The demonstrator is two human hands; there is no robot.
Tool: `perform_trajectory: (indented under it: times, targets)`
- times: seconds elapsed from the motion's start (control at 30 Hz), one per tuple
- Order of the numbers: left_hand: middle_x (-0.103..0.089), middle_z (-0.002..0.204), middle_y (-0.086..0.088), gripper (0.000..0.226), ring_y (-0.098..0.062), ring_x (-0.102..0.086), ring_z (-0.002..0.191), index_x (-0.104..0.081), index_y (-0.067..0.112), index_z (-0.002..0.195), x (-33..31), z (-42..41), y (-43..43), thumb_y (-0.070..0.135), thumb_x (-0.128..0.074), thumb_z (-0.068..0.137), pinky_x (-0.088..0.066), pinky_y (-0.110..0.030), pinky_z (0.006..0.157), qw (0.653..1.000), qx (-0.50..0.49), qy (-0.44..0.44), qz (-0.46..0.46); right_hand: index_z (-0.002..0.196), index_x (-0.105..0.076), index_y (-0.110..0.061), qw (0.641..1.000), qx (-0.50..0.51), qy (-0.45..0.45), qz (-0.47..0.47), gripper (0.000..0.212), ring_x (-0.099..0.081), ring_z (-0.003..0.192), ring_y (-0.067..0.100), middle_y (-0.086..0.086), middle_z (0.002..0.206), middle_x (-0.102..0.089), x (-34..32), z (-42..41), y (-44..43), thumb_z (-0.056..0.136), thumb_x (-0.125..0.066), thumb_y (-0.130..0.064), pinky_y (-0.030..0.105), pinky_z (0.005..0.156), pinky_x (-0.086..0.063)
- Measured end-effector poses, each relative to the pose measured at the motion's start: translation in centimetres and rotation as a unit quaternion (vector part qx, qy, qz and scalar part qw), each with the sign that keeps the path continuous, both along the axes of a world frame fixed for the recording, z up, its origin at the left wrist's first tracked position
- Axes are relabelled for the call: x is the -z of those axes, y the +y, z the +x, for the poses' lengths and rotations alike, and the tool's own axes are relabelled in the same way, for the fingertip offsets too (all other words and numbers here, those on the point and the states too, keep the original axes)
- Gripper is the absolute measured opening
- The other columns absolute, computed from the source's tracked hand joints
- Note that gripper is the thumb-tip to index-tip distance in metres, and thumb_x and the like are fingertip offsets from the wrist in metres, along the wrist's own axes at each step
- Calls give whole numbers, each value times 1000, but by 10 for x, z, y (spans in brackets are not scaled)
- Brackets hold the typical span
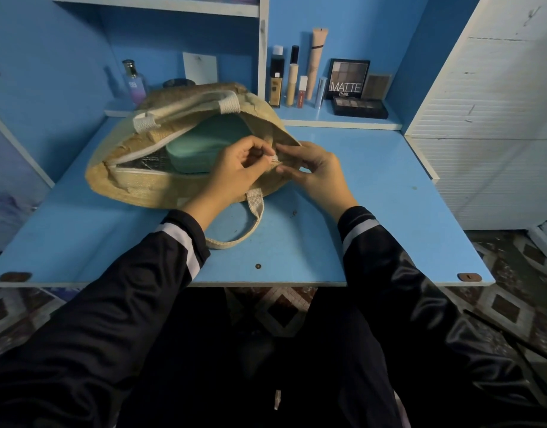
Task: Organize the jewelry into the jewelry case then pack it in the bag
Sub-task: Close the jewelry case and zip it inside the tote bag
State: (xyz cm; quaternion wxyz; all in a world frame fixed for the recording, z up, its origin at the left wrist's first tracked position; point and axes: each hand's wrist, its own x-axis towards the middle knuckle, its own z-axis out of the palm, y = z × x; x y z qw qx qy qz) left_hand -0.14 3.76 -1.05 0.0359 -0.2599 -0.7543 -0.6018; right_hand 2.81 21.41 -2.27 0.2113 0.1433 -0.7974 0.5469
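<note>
A tan woven bag [136, 183] with white handles lies on its side on the blue desk [374, 211], its zip mouth gaping toward me. Inside it sits the mint-green jewelry case [198, 149], lid closed, on a silvery lining. My left hand [235, 171] pinches the white zip end at the bag's right corner. My right hand [315, 171] grips the bag's fabric edge just right of that corner. One bag handle [250, 223] loops out onto the desk under my left wrist.
On a raised shelf [343, 123] at the back right stand several makeup bottles and tubes [294, 78] and a "MATTE" eyeshadow palette [348, 78]. A perfume bottle [133, 81] stands back left. A white cabinet [488, 118] borders the desk's right side.
</note>
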Motion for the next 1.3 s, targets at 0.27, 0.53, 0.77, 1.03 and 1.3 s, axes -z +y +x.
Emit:
perform_trajectory:
  times: [0.27,0.53,0.77,1.03,1.3]
  targets:
    - [-69,91,1,20,-5,-65,82,-65,14,90,0,-3,0,-3,-72,83,-54,-20,83,998,-3,-62,24,109,-73,-12,996,62,34,54,28,-63,95,11,1,106,-69,8,-5,-3,81,-75,-10,28,85,-53]
    - [-70,93,4,16,-4,-68,87,-68,15,97,2,-4,-7,4,-71,86,-55,-23,85,998,-35,29,-47,106,-74,-11,994,84,43,55,24,-62,96,10,-4,103,-68,10,-6,-3,81,-74,-9,20,85,-49]
    - [-70,87,0,16,-10,-66,75,-67,12,96,3,-3,-7,17,-76,83,-58,-29,74,978,-88,135,-133,101,-76,-10,992,101,37,61,20,-63,94,15,0,100,-70,10,-9,-3,81,-74,-9,20,83,-50]
    - [-70,86,-10,14,-23,-68,77,-67,7,97,-5,-4,-8,18,-66,88,-57,-41,69,939,-91,241,-227,104,-75,-9,993,95,28,59,22,-63,93,11,-3,100,-70,8,-8,-3,83,-72,-8,18,83,-49]
    - [-72,79,-7,13,-21,-68,71,-70,7,93,1,-2,-12,17,-64,92,-55,-38,63,935,-123,260,-206,103,-75,-9,994,97,34,24,22,-63,94,8,-1,100,-71,9,-9,0,81,-73,-5,20,83,-50]
